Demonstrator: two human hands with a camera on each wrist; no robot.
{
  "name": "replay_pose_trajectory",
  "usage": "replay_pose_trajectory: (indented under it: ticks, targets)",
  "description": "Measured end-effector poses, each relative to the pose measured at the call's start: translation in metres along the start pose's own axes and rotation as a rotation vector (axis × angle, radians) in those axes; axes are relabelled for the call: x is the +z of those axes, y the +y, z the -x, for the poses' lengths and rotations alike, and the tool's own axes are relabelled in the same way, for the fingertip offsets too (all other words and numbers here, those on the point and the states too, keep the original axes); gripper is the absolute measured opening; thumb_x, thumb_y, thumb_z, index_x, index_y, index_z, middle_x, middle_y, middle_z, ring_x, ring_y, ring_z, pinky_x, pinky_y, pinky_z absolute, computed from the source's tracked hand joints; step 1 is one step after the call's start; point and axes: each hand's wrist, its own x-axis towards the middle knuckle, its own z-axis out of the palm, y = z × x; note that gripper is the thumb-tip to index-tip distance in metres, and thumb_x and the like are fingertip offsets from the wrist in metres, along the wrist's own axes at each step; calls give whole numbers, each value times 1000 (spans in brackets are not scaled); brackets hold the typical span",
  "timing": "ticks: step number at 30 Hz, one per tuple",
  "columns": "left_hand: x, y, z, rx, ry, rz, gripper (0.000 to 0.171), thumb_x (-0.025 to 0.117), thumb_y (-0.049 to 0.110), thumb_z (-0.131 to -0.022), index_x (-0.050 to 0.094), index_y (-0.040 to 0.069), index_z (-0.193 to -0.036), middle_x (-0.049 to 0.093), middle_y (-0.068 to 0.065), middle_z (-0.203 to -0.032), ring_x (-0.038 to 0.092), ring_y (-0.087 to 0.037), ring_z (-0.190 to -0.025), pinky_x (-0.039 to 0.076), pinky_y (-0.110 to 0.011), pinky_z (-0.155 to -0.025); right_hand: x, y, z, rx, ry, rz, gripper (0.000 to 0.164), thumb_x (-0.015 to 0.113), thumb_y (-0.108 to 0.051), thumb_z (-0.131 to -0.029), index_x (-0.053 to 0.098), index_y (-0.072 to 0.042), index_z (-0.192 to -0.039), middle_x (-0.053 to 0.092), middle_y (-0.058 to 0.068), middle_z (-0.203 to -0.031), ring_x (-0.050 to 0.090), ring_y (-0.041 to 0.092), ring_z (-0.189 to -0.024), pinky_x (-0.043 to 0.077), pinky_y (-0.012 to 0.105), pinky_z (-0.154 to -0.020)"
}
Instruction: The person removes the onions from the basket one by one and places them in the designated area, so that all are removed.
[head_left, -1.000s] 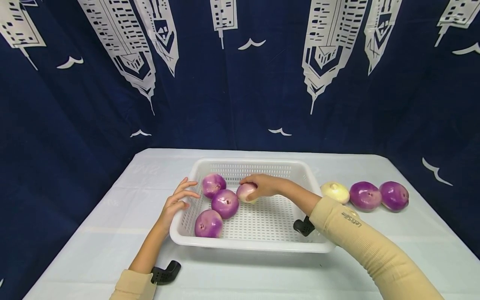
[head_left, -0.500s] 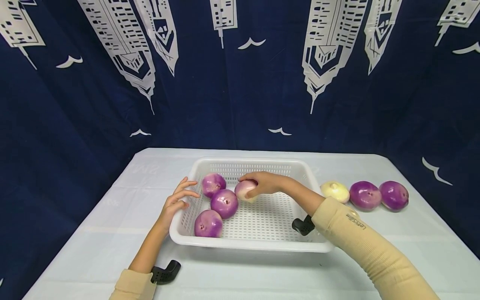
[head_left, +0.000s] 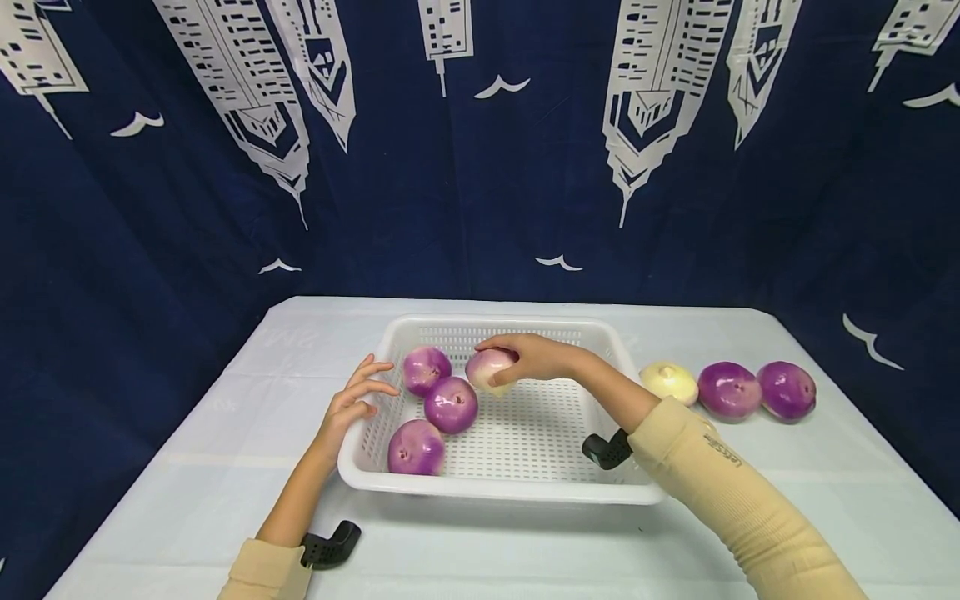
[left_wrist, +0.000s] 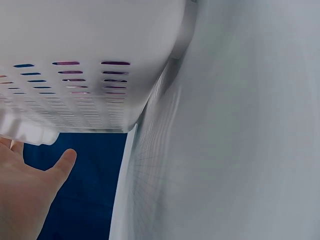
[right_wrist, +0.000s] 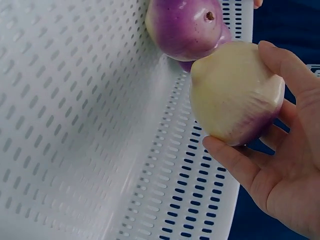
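Visibly, a glossy, rounded cream-and-purple onion (right_wrist: 235, 95) tapers to a pale nub. The right grip (head_left: 534, 356) holds it; the left grip (head_left: 345, 414) is relaxed, fingers spread.

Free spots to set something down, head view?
Basket floor between three purple onions and the right wall, right forearm partly overhead; tabletop in front of the basket. Crowded: basket's left end and back middle, where the right hand grips another onion; tabletop right, onion row.
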Motion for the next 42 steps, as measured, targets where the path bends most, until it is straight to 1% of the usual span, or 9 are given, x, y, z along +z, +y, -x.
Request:
replay_pose_trajectory:
  ticks: [3,8,12,16,21,28,35,37,42]
  targets:
    - [0,0,0,2,2,-1,42,39,0,-70,67,26,-90,47,12,-126,3,-26,-140,-8,-65,-105,-2,-1,1,-7,15,-21,57,64,-27,-81,45,-11,-132,49,10,-131,52,24,-110,46,38,-93]
    - [0,-1,0,-4,-1,-3,43,39,0,-70,66,28,-90,47,13,-126,7,-13,-139,-8,-65,-105,-5,-4,4,-34,62,-57,56,65,-23,-80,46,-12,-132,50,9,-131,52,23,-108,46,37,-92]
    - [0,-2,-1,5,-3,-9,43,39,0,-70,66,26,-90,47,13,-126,8,-11,-139,-8,-65,-105,-7,-5,5,-65,107,-82,56,66,-21,-79,47,-11,-131,51,9,-130,53,22,-107,46,36,-91]
    - [0,-1,-1,2,-2,-3,42,39,0,-69,66,26,-89,47,13,-126,8,-13,-139,-8,-65,-105,-10,-6,9,-81,147,-89,57,66,-22,-79,47,-11,-131,51,9,-130,53,22,-107,46,37,-92]
    - [0,-1,-1,-3,3,-3,42,39,-1,-69,67,24,-89,47,12,-126,5,-23,-140,-7,-65,-105,-14,-11,16,-69,211,-60,59,67,-22,-79,45,-12,-133,49,9,-132,50,23,-113,42,41,-98]
    - [-1,-2,0,-10,3,-14,42,39,0,-69,66,24,-89,47,13,-126,4,-25,-140,-7,-64,-105,-16,-20,25,-95,332,-37,61,69,-17,-77,45,-10,-132,47,12,-135,47,27,-119,40,43,-101]
    - [0,-3,1,-16,4,-11,34,39,1,-68,65,5,-90,47,10,-127,3,-28,-140,-6,-65,-105,-16,-29,35,-69,415,-41,65,71,-19,-75,44,-14,-134,42,10,-138,48,27,-118,44,43,-96]
    - [0,-3,1,-13,3,-11,35,39,1,-69,66,7,-90,47,10,-127,3,-29,-140,-6,-65,-105,-17,-32,39,-66,431,-42,65,71,-20,-75,44,-15,-134,41,10,-140,48,27,-119,45,43,-96]
    - [0,-1,0,0,4,-14,41,39,1,-69,67,23,-89,47,12,-126,3,-32,-139,-6,-65,-105,-22,-38,51,-71,471,-65,66,71,-21,-76,42,-16,-135,38,8,-142,46,27,-121,44,44,-96]
